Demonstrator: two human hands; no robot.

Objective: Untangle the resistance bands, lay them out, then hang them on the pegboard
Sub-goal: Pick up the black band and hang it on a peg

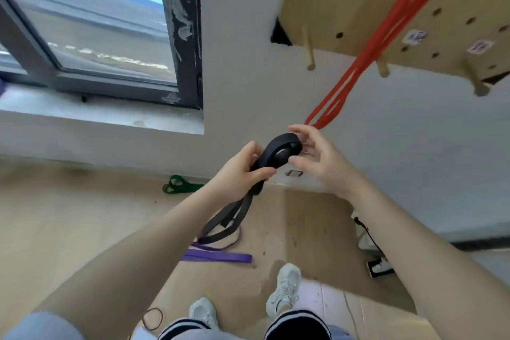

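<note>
Both forearms reach out, working a black band below the pegboard.
Left hand grips its gathered strands; right hand seemingly pinches the loop, spreading it for a peg. Red band already hangs.

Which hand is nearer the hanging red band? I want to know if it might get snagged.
Right. The right hand is just below the red band's lower loop, fingertips almost touching it. The left hand grips the black band lower and further left.
</note>
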